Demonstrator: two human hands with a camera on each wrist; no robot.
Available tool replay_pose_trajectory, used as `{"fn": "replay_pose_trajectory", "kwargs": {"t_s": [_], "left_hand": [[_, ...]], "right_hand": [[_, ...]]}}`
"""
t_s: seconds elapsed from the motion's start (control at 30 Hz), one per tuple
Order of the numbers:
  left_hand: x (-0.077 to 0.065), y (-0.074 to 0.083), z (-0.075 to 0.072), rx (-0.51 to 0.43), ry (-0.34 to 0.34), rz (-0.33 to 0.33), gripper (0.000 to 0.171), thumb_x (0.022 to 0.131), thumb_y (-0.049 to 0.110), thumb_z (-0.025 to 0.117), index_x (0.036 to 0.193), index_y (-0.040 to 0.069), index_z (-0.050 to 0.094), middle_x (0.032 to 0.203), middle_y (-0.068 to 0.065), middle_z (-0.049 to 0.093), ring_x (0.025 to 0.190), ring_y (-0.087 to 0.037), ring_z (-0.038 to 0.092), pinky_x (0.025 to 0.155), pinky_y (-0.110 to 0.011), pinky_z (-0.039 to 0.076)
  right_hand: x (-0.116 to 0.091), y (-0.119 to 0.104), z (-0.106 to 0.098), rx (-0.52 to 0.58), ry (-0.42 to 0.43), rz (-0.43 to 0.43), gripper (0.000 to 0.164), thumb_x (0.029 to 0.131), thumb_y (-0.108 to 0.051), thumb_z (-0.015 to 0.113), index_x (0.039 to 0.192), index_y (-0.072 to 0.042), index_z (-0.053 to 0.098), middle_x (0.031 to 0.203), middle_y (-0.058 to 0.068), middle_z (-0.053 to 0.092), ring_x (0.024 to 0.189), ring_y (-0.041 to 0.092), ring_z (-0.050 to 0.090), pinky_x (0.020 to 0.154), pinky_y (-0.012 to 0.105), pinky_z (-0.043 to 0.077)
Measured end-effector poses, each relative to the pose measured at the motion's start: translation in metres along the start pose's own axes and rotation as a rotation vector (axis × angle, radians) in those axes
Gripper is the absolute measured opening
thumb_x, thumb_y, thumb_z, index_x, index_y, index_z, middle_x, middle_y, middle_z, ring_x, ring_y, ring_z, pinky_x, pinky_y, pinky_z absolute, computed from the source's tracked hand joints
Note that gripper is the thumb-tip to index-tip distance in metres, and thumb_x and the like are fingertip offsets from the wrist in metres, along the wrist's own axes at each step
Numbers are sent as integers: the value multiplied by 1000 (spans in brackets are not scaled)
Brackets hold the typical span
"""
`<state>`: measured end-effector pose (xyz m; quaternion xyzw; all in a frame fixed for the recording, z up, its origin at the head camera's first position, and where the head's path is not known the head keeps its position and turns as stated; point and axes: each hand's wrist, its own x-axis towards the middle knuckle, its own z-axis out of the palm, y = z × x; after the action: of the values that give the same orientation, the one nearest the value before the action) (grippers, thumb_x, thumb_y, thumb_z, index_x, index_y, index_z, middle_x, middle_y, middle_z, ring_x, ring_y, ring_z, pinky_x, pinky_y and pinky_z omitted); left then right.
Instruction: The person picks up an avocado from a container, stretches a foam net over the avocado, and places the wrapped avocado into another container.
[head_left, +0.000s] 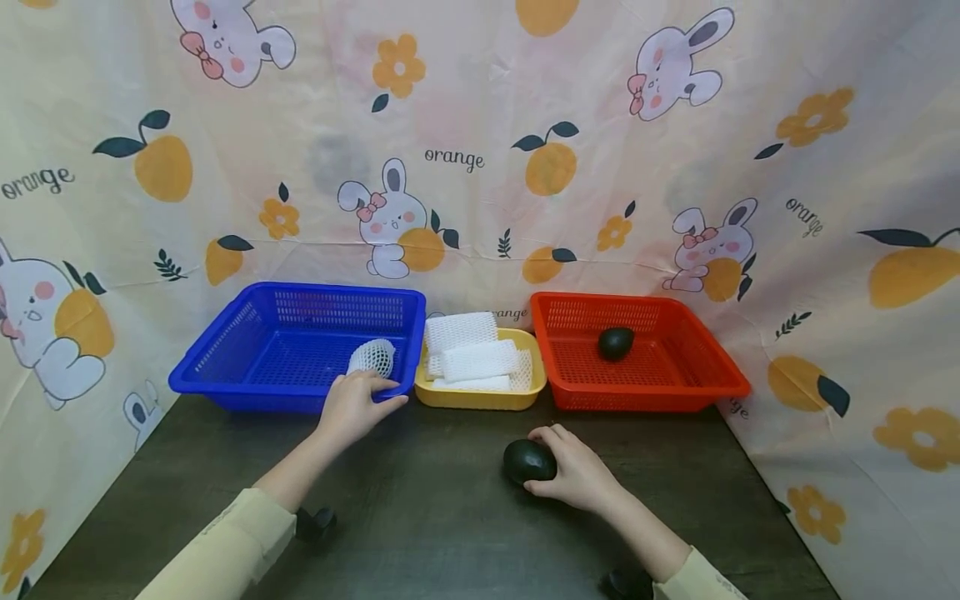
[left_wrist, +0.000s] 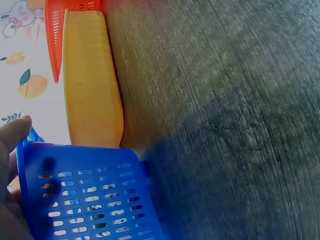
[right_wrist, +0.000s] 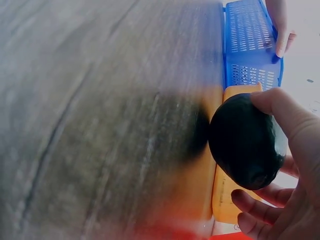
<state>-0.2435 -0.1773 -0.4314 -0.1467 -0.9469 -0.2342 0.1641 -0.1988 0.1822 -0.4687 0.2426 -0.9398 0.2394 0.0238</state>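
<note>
In the head view my right hand (head_left: 573, 468) grips a dark green avocado (head_left: 527, 462) over the table's middle right. The right wrist view shows the thumb on one side of that avocado (right_wrist: 247, 142) and fingers on the other. My left hand (head_left: 354, 408) reaches over the front rim of the blue basket (head_left: 225, 385), thumb and forefinger apart. Just beyond it, inside the basket, lies a rounded fruit in a white foam net (head_left: 372, 357). In the left wrist view the thumb (left_wrist: 15, 132) shows by the basket's rim; the other fingers are partly hidden.
A yellow basket (head_left: 480, 400) with several white foam nets (head_left: 480, 360) stands between the blue basket and a red basket (head_left: 637, 398). Another dark avocado (head_left: 616, 342) lies in the red one. Behind them hangs a printed cloth (head_left: 480, 100). The table (head_left: 420, 517) is dark wood.
</note>
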Motion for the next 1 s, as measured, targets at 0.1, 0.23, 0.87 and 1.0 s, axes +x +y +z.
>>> {"fn": "replay_pose_trajectory", "kwargs": {"t_s": [0.1, 0.23, 0.87, 1.0], "left_hand": [[-2, -1, 1, -3, -4, -7, 33, 81, 38, 76, 100, 11, 77, 94, -6, 70, 87, -24, 61, 74, -41, 38], [-2, -1, 1, -7, -2, -7, 33, 81, 37, 76, 100, 10, 77, 89, -3, 68, 83, -22, 60, 72, -40, 38], [-1, -1, 1, -4, -5, -15, 32, 81, 37, 77, 99, 11, 77, 83, 0, 65, 79, -21, 58, 72, -39, 38], [1, -2, 1, -7, 4, -13, 32, 81, 37, 76, 99, 10, 77, 83, -1, 65, 78, -21, 58, 72, -39, 37]], "right_hand": [[-1, -1, 1, 11, -3, -4, 59, 68, -38, 84, 116, -20, 56, 100, -6, 52, 88, 14, 53, 73, 38, 47], [-1, 0, 0, 17, 10, -17, 60, 67, -36, 84, 117, -21, 55, 100, -6, 52, 88, 15, 54, 75, 40, 47], [2, -3, -1, 25, -3, -8, 58, 68, -37, 83, 117, -21, 56, 100, -8, 51, 85, 13, 55, 72, 37, 47], [5, -4, -3, 23, -6, -2, 56, 69, -35, 83, 116, -22, 56, 100, -8, 51, 85, 13, 55, 72, 36, 47]]}}
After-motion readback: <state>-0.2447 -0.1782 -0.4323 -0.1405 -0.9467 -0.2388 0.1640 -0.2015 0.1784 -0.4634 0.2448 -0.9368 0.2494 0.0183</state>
